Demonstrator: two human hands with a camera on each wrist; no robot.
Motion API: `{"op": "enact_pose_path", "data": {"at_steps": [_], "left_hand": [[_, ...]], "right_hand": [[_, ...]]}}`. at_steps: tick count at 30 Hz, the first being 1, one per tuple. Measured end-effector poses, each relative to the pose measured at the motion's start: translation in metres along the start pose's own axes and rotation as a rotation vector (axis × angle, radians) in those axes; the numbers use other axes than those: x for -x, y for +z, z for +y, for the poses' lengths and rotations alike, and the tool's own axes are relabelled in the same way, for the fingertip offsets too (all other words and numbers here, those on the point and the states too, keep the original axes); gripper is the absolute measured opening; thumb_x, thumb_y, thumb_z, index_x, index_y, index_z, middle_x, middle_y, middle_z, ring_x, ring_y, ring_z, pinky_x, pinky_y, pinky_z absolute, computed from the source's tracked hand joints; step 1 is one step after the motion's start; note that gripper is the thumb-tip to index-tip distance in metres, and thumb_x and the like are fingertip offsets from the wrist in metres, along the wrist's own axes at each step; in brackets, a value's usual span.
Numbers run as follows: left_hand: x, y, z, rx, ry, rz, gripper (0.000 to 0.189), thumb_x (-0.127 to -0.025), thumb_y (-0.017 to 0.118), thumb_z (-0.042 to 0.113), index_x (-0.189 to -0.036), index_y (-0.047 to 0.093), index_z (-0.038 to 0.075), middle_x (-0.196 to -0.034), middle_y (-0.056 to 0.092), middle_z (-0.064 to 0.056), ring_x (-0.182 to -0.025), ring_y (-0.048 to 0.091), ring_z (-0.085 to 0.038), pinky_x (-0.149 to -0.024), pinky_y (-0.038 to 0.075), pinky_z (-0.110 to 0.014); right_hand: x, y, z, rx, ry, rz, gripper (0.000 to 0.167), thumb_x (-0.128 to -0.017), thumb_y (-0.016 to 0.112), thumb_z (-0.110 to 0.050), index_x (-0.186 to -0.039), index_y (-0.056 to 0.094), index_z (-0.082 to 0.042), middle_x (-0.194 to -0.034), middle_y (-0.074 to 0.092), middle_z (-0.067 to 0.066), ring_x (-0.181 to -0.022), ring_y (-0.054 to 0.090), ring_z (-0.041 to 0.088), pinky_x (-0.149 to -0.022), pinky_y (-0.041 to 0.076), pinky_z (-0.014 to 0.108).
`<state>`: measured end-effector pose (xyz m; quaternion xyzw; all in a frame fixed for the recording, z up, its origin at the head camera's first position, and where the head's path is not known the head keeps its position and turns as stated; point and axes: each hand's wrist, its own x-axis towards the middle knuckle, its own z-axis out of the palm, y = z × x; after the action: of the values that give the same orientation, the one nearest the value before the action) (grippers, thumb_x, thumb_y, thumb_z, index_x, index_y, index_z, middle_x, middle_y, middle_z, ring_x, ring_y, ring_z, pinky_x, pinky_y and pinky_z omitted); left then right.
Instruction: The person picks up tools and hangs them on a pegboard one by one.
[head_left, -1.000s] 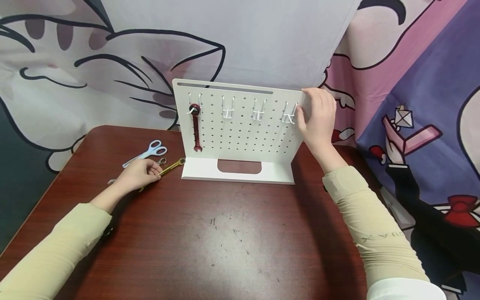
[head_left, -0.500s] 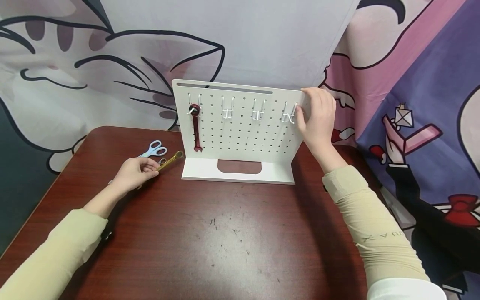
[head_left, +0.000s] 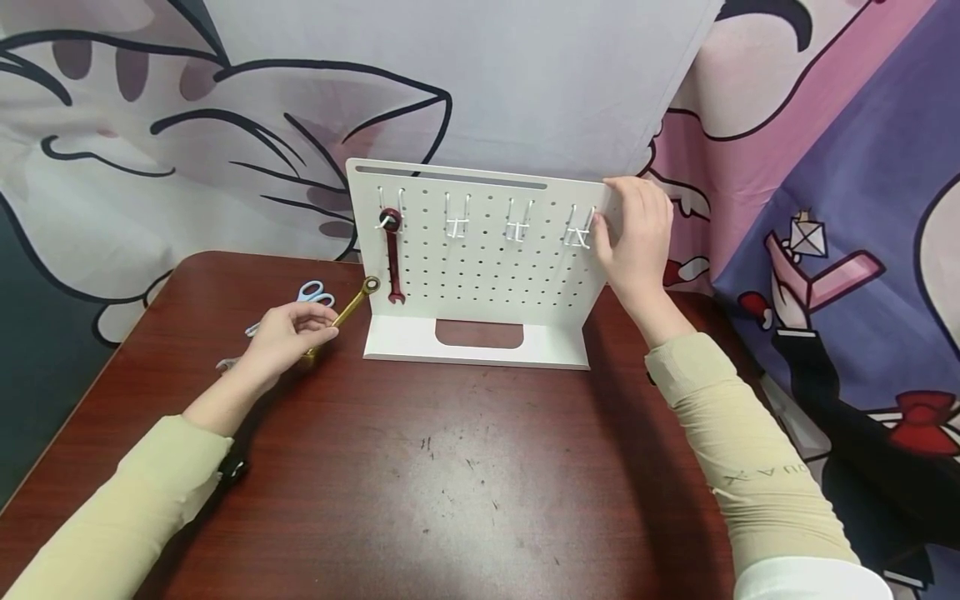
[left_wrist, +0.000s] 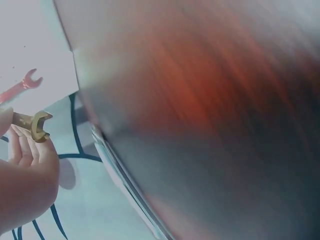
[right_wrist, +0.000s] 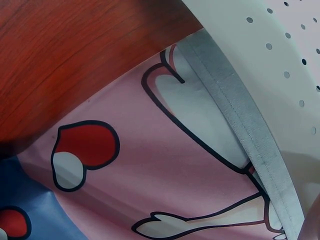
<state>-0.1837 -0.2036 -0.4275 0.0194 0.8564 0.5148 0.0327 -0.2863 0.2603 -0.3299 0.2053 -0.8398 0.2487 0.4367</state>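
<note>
My left hand (head_left: 288, 337) pinches a yellow wrench (head_left: 352, 306) between thumb and fingers, its ring end pointing up toward the pegboard. In the left wrist view the open jaw end of the yellow wrench (left_wrist: 37, 125) sticks out past the thumb. My right hand (head_left: 637, 233) grips the upper right edge of the white pegboard (head_left: 487, 275); in its wrist view only a sliver of that hand shows at the lower right. A red wrench (head_left: 392, 258) hangs from the leftmost hook of the board. Three white hooks (head_left: 516, 225) to its right carry nothing.
Behind my left hand lie light blue scissors (head_left: 315, 293), partly hidden. The end of a silver wrench (head_left: 227, 364) shows beside the left wrist. Everything stands on a dark red wooden table (head_left: 450, 467), with a printed cloth (head_left: 525, 83) behind it.
My left hand has lifted the yellow wrench off the table and tilted its ring end up and toward the board. The right hand and the pegboard have stayed put.
</note>
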Motion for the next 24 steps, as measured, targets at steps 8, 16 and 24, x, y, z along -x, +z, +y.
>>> {"op": "enact_pose_path", "data": {"at_steps": [8, 16, 24], "left_hand": [[-0.002, 0.014, 0.012, 0.219, -0.031, -0.064, 0.028, -0.1, 0.069, 0.004, -0.123, 0.062, -0.009, -0.086, 0.068, 0.024, -0.086, 0.066, 0.005, -0.078, 0.053, -0.013], [-0.004, 0.033, 0.026, 0.345, -0.009, -0.051, 0.016, -0.099, 0.07, 0.003, -0.115, 0.066, 0.002, -0.091, 0.07, 0.022, -0.09, 0.066, 0.004, -0.082, 0.055, -0.012], [-0.011, 0.059, 0.041, 0.485, 0.038, -0.04, 0.018, -0.098, 0.068, -0.002, -0.112, 0.069, 0.01, -0.094, 0.07, 0.02, -0.094, 0.066, 0.002, -0.085, 0.055, -0.011]], "right_hand": [[0.001, 0.0, -0.001, 0.002, 0.002, -0.003, 0.037, -0.095, 0.065, -0.007, -0.132, 0.064, 0.001, -0.131, 0.068, 0.021, -0.13, 0.056, 0.039, -0.126, 0.032, 0.046], [0.001, 0.0, 0.0, 0.002, 0.009, -0.003, 0.037, -0.096, 0.065, -0.007, -0.132, 0.064, 0.001, -0.132, 0.068, 0.019, -0.131, 0.056, 0.038, -0.126, 0.032, 0.045], [0.0, 0.001, 0.001, -0.001, 0.001, 0.001, 0.036, -0.096, 0.065, -0.008, -0.132, 0.065, 0.001, -0.131, 0.068, 0.019, -0.13, 0.056, 0.038, -0.125, 0.033, 0.045]]}}
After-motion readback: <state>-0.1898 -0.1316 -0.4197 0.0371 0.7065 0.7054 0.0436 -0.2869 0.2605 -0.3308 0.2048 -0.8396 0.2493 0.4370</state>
